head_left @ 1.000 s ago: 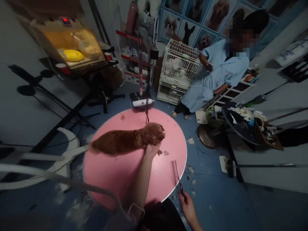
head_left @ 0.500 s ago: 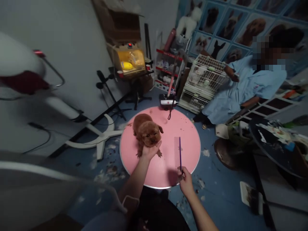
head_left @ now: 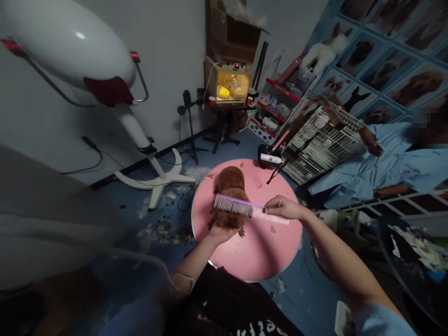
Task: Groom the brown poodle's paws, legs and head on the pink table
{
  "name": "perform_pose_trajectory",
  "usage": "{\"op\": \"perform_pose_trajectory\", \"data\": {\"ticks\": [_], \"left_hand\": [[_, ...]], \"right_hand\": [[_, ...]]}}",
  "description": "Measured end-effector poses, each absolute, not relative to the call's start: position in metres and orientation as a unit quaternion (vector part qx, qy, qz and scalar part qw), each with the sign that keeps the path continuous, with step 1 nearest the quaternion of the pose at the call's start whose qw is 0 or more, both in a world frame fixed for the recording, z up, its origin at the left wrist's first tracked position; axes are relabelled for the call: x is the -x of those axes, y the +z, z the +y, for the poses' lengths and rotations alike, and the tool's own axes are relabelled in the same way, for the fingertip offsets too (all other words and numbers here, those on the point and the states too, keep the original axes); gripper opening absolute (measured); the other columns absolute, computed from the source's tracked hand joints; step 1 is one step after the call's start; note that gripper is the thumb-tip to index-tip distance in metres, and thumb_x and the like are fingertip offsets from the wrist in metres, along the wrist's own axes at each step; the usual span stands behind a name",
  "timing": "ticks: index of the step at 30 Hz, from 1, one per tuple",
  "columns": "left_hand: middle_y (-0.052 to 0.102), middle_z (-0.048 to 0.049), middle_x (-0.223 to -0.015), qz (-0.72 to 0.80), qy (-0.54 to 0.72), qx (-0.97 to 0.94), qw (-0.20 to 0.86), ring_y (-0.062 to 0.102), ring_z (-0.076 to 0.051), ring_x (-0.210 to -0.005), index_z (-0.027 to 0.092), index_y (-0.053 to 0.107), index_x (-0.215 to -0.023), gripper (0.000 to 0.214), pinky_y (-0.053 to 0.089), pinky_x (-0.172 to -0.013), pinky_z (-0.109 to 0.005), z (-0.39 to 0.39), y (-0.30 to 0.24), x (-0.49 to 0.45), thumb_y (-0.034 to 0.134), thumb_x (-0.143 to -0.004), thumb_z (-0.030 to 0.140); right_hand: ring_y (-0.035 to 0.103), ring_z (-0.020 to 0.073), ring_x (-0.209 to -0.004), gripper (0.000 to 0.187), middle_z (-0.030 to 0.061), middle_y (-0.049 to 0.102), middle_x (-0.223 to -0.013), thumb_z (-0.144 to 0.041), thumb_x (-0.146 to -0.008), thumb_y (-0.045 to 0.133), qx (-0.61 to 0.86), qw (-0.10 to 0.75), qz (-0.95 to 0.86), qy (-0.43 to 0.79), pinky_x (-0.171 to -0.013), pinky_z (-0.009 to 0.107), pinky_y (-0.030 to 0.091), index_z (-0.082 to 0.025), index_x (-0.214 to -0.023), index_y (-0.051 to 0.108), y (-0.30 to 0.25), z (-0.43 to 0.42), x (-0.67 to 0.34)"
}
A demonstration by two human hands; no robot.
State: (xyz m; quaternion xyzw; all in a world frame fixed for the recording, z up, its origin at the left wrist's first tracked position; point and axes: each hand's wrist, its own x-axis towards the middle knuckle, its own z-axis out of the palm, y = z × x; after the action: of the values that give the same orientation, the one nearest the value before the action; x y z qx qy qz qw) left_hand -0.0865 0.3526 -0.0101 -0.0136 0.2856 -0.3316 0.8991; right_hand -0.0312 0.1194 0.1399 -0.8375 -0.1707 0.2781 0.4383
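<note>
A small brown puppy (head_left: 231, 184) stands on a round pink grooming table (head_left: 261, 249), facing me. My left hand (head_left: 219, 233) cups the puppy from below at its chin and chest. My right hand (head_left: 282, 207) pinches a long purple metal comb (head_left: 241, 208) near its middle. The comb lies level across the puppy's head, teeth pointing away from me.
A white stand dryer (head_left: 87, 60) looms at left, its base (head_left: 163, 179) on the blue floor with fur clumps. A clipper (head_left: 271, 158) sits at the table's far edge. White wire cages (head_left: 322, 144) and a person in a light blue coat (head_left: 388, 168) are at right.
My right hand lifted the comb from the table's edge and brought it across the puppy's head. The puppy turned from side-on to face me. The view swung left.
</note>
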Motion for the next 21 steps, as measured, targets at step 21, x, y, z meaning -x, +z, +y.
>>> {"op": "perform_pose_trajectory", "data": {"ticks": [21], "left_hand": [[0.066,-0.0134,-0.112,0.234,-0.251,-0.033,0.939,0.063,-0.028,-0.108,0.012,0.062,-0.105,0.028,0.049,-0.096,-0.046,0.327,-0.034,0.109,0.049,-0.088,0.03]], "right_hand": [[0.028,0.0047,-0.037,0.043,-0.0114,0.033,-0.038,-0.054,-0.068,0.075,0.672,0.65,-0.029,0.355,-0.047,0.023,0.042,-0.013,-0.073,0.065,0.08,0.096,0.008]]}}
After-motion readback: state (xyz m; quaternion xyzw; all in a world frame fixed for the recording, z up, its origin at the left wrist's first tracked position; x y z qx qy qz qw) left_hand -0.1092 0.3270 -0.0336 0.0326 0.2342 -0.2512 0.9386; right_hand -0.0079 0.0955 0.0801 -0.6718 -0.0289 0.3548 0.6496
